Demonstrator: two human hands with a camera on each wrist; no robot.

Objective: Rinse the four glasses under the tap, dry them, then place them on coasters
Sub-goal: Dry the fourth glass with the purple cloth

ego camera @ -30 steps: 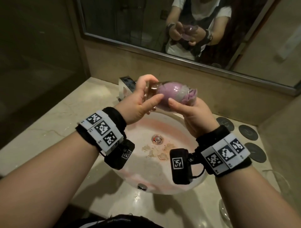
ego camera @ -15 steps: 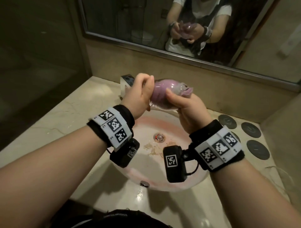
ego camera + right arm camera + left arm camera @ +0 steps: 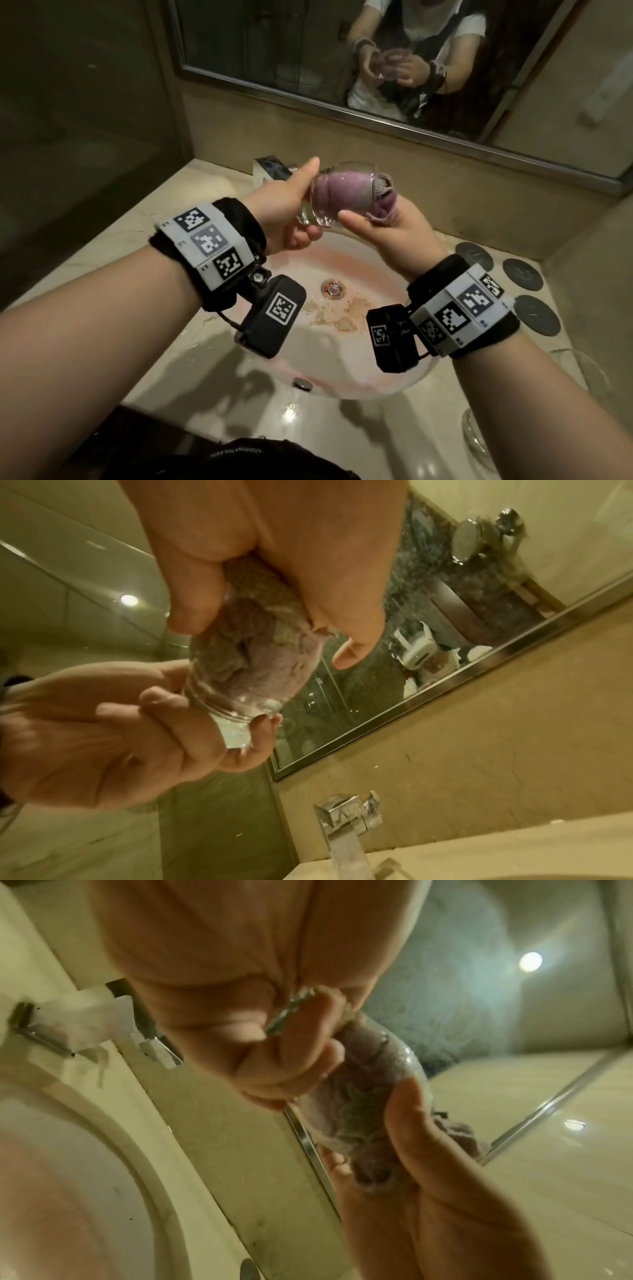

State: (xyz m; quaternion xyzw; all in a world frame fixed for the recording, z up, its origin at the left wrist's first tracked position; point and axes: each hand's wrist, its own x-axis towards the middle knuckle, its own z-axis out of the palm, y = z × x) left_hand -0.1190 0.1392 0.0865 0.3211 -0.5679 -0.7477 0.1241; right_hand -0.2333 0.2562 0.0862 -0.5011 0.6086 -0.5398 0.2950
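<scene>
A clear glass (image 3: 337, 195) (image 3: 240, 696) lies on its side in the air over the basin, its mouth to the right. My left hand (image 3: 287, 212) (image 3: 120, 737) grips its thick base. A purple cloth (image 3: 346, 192) (image 3: 363, 1118) fills the glass and bunches out of the mouth. My right hand (image 3: 394, 226) (image 3: 274, 574) holds that cloth at the rim, thumb lying along the glass. Three dark round coasters (image 3: 474, 255) (image 3: 522, 272) (image 3: 536, 315) lie on the counter at the right.
The round basin (image 3: 349, 383) with its drain (image 3: 332, 287) is below my hands, and the square chrome tap (image 3: 270, 168) (image 3: 349, 821) stands behind them. Other clear glasses (image 3: 474, 435) stand at the counter's front right. A mirror (image 3: 342, 51) spans the wall.
The glass has turned and tipped so its base now points down-left. My left hand has shifted to the base, and more cloth shows at the mouth.
</scene>
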